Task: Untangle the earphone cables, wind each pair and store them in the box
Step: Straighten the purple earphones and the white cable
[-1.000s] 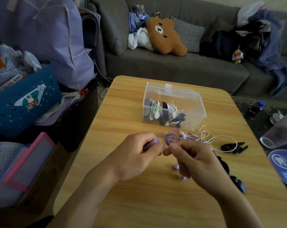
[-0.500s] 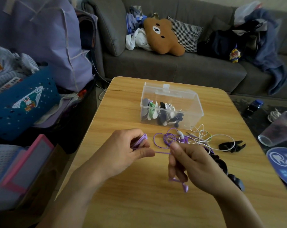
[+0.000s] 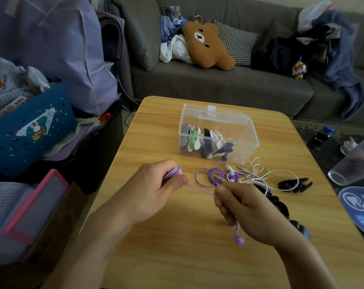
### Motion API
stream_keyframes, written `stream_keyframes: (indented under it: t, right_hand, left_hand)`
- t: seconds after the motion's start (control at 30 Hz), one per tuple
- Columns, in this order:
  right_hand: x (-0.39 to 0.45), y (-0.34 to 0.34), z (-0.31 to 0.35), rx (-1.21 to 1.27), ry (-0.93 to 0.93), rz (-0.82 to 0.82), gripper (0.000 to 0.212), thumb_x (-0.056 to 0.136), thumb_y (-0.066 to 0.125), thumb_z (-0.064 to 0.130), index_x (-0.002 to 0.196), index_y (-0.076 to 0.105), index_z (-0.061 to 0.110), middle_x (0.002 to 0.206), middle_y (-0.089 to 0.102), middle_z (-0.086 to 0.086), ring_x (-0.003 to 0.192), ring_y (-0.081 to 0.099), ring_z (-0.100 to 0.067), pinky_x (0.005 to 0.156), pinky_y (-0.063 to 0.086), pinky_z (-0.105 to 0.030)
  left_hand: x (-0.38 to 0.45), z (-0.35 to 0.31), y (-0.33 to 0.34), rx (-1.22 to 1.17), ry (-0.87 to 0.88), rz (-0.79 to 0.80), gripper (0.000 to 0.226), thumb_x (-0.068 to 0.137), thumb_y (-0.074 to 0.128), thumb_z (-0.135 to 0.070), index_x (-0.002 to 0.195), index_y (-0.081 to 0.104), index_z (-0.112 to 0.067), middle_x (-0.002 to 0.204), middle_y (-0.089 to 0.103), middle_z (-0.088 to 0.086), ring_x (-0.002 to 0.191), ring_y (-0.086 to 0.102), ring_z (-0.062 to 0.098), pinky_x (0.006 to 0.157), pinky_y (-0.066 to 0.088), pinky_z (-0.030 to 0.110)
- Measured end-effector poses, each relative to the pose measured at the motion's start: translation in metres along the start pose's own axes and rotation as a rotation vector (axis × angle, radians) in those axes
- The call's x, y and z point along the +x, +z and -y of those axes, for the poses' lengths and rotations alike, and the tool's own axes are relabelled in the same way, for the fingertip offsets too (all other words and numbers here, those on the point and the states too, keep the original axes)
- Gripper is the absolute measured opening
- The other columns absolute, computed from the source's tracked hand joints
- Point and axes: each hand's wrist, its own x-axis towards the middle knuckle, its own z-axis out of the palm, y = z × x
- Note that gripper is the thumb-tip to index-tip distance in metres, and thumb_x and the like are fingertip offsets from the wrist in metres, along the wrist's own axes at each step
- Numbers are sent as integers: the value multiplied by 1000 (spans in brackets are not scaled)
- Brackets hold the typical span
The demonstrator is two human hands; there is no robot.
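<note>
Blue bag (image 3: pixel 29 130) beside table (image 3: pixel 270 126), lettered "EP".

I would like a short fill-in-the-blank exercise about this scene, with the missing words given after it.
1. The left hand grips a wound bundle of ____ cable.
2. The clear box stands on the ____ table.
3. An earbud hangs below the ____ hand.
4. The white earphones lie loose on the table, ____ the box.

Missing words: purple; wooden; right; outside
</note>
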Motion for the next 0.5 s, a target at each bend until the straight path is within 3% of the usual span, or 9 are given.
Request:
stream_keyframes:
  t: [0.17,0.27,0.33,0.4,0.5]
  right_hand:
    - [1,-1,0,205,-89,-61,40,98,50,45,69,65,22,55,46,3,50,40,-13,51,38,-26]
    - [0,-3,-3,292,-91,-49,33,89,63,48,71,69,21,55,42,0,50,37,-12,55,42,-41]
    - [1,-3,-5,271,-72,-56,36,91,65,49,71,68,19,54,41,-1,49,39,-12,52,50,-40]
    - [2,-1,-7,219,-87,-59,36,91,61,49,68,66,21,53,42,-4,49,39,-15,47,42,-27]
    - [6,11,-7,139,-154,-13,38,93,54,50,66,61,25,53,55,-2,51,47,-14,54,41,-25]
  left_hand:
    - [-2,-3,3,-29,-139,318,50,94,55,-54,74,66,-10,59,44,-6,55,41,8,57,36,29]
    - [-4,-10,-1,-218,-145,455,49,94,53,-52,66,63,-14,56,44,-5,53,38,9,54,33,25]
    - [-4,-13,-4,-409,-148,430,48,93,50,-46,62,56,-11,54,41,-3,50,34,8,51,31,19]
    - [-3,-15,-5,-580,-153,351,47,92,48,-45,59,52,-12,49,38,-1,46,31,9,49,29,17]
    - [0,-17,3,-854,-179,185,47,90,45,-48,60,53,-13,48,39,0,44,31,11,60,16,32]
